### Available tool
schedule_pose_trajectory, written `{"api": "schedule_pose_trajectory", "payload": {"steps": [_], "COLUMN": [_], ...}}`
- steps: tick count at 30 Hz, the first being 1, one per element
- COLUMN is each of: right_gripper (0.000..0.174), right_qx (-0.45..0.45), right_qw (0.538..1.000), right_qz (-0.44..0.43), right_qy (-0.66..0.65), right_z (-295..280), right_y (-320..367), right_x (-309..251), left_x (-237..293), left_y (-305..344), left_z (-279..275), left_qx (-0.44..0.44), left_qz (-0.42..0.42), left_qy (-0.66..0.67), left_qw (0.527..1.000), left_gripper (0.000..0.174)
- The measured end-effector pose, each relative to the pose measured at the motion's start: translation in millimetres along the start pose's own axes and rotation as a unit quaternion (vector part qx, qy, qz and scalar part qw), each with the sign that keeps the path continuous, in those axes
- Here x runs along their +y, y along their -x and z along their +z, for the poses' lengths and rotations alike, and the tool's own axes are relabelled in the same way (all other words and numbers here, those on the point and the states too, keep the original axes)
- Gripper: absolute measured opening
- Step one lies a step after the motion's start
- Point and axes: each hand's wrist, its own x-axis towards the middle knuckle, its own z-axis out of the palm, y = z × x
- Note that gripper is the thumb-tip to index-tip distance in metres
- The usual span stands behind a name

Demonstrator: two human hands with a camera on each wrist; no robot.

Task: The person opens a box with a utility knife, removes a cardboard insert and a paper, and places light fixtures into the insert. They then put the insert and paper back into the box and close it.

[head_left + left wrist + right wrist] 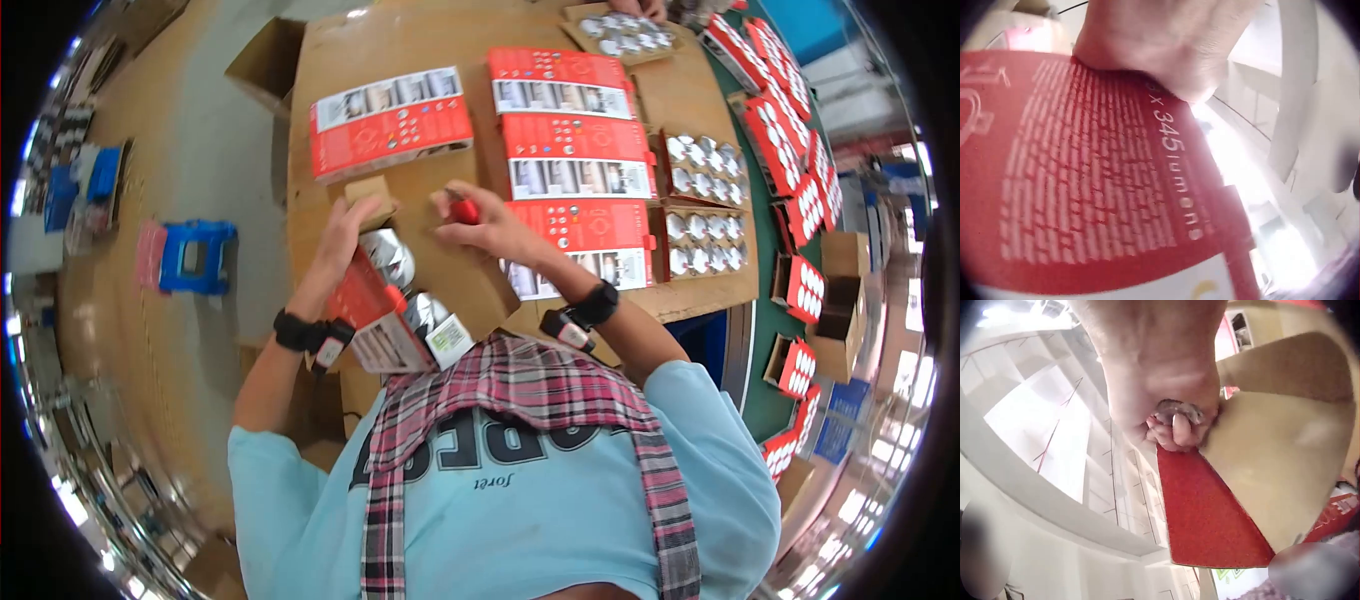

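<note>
A red bulb box [372, 305] stands tilted against the person's front, its brown cardboard inside showing. Silver-topped bulbs [388, 256] sit at its opening, next to a white label with a green print. The left hand [338, 240] grips the box's upper edge by a brown flap [370, 198]; in the left wrist view it bears on the red printed side [1097, 162]. Over the brown cardboard, the right hand [490, 222] has its fingers curled round a small red object [464, 210]. In the right wrist view something greyish and shiny [1179, 412] shows within those fingers; its kind I cannot tell.
Several closed red boxes [575, 175] lie on the wooden table, one [390, 120] farther left. Open trays of bulbs [705, 170] stand at the right. Beyond is a green belt [760, 370] with more red boxes. Another person's hand [640, 8] is at the far edge.
</note>
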Motion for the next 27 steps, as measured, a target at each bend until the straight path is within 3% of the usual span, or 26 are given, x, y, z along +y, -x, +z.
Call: {"api": "schedule_pose_trajectory", "payload": {"steps": [2,6,7,8,10,11,14,22,25,27], "right_gripper": [0.021,0.028,0.027,0.025,0.023,0.029,0.035,0.032,0.028,0.026], "right_qx": [0.013,0.02,0.034,0.07,0.135,0.123,0.035,-0.047,-0.071,-0.094], "right_qw": [0.997,0.975,0.969,0.938,0.838,0.816,0.819,0.829,0.868,0.866], "right_qz": [-0.043,-0.027,0.014,-0.041,-0.156,-0.152,-0.237,-0.185,-0.216,-0.199], "right_qy": [0.067,0.218,0.246,0.337,0.505,0.545,0.521,0.526,0.442,0.448], "right_z": [-3,-6,-6,-2,14,22,39,26,10,1], "right_y": [1,7,7,11,17,22,35,40,46,56], "right_x": [11,4,2,-2,-19,-28,-44,-25,-26,-22], "left_x": [12,14,16,17,-1,-9,10,30,-2,-6], "left_y": [2,2,3,2,-13,-20,-34,-44,-58,-64], "left_z": [2,6,7,7,4,2,-4,-8,-24,-40], "left_qx": [-0.047,-0.057,-0.053,-0.048,-0.005,0.017,-0.032,-0.017,0.087,0.117], "left_qz": [-0.001,-0.011,-0.025,-0.037,0.057,0.1,0.078,0.083,0.137,0.063], "left_qy": [0.055,0.085,0.094,0.101,0.002,-0.049,-0.032,-0.013,-0.125,-0.077], "left_qw": [0.997,0.995,0.994,0.993,0.998,0.994,0.996,0.996,0.979,0.988], "left_gripper": [0.031,0.032,0.032,0.032,0.032,0.031,0.028,0.031,0.033,0.036]}}
